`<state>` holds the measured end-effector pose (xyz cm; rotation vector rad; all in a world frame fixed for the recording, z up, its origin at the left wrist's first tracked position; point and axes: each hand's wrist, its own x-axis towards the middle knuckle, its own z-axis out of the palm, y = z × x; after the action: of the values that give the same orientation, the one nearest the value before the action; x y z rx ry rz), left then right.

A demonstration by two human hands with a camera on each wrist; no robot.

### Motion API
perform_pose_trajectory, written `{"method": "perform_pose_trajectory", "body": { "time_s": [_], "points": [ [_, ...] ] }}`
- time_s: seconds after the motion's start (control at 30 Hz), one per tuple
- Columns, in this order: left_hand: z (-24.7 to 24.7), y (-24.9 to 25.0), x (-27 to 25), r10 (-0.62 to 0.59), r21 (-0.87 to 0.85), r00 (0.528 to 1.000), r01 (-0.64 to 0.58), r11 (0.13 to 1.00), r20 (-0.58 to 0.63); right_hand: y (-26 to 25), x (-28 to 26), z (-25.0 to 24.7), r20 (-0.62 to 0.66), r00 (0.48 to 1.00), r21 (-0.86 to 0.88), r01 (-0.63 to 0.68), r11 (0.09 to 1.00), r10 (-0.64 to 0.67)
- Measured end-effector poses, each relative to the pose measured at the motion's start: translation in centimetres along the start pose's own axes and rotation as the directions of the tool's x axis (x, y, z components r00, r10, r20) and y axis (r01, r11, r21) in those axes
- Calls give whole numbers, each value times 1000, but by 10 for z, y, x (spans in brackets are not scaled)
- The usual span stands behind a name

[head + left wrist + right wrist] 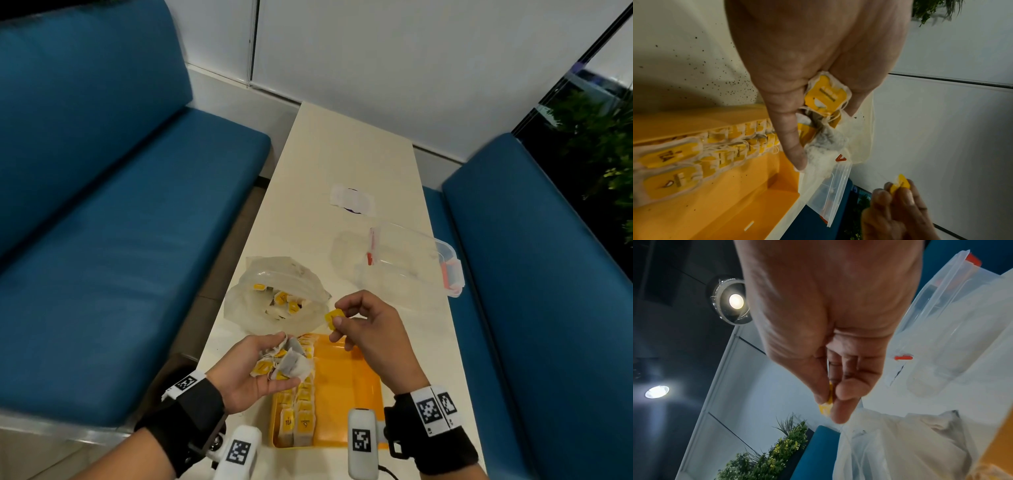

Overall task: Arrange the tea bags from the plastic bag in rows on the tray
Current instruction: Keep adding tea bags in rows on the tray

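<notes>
My left hand (pixel 253 368) is palm up over the tray's left edge and cups a bunch of tea bags (pixel 286 361) with yellow tags; the left wrist view shows the thumb (pixel 791 142) pressing them. My right hand (pixel 363 329) is raised above the tray's far end and pinches one yellow tea bag tag (pixel 334 318) between thumb and fingers (pixel 840 408). The orange tray (pixel 346 387) holds two rows of tea bags (pixel 298 407) along its left side. The crumpled plastic bag (pixel 274 298), with more tea bags inside, lies just beyond the tray.
A clear plastic box (pixel 407 260) with red clips stands at the table's right edge. A small white packet (pixel 352 200) lies farther back. Blue benches (pixel 120 222) flank the narrow cream table (pixel 342 154). Tea dust speckles the tabletop.
</notes>
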<state>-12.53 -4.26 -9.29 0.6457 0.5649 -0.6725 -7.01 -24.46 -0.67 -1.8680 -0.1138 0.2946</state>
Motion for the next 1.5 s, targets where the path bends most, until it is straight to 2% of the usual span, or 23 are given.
{"method": "perform_pose_trajectory", "body": {
  "time_s": [0.1,0.27,0.43,0.63,0.77,0.97,1.07,1.17,1.3,1.4,1.5],
  "points": [
    [2,0,0,6,-44,1000,-7,999,-8,14,-6,9,47,997,-5,-68,998,69],
    [7,0,-2,32,-73,999,-32,997,-2,38,-23,27,98,965,125,-253,960,241],
    [6,-3,0,60,-111,998,-63,992,-32,51,-29,36,27,948,114,-317,942,316],
    [7,-10,0,88,-121,995,-93,988,-41,53,-32,46,-87,953,9,-292,956,292],
    [1,-12,-1,98,-124,994,-103,987,-41,53,-33,46,-79,962,-40,-265,964,261],
    [-6,-9,-10,91,-117,996,-94,989,-25,34,-30,29,-34,979,10,-203,979,203],
    [-11,-9,-12,114,-87,993,-117,989,-40,32,-24,17,-68,988,-113,-147,983,140],
    [-19,-10,-12,153,-8,986,-154,988,-72,41,-17,3,-88,995,-421,-78,904,46],
    [-25,-15,-15,159,118,984,-149,982,-76,60,-6,-5,25,998,-726,-17,687,52],
    [-23,-21,-17,142,167,987,-128,978,-75,75,3,-4,106,989,-809,28,587,100],
    [-19,-23,-17,149,217,986,-130,968,-76,86,11,2,137,981,-842,44,538,134]
  ]
}}
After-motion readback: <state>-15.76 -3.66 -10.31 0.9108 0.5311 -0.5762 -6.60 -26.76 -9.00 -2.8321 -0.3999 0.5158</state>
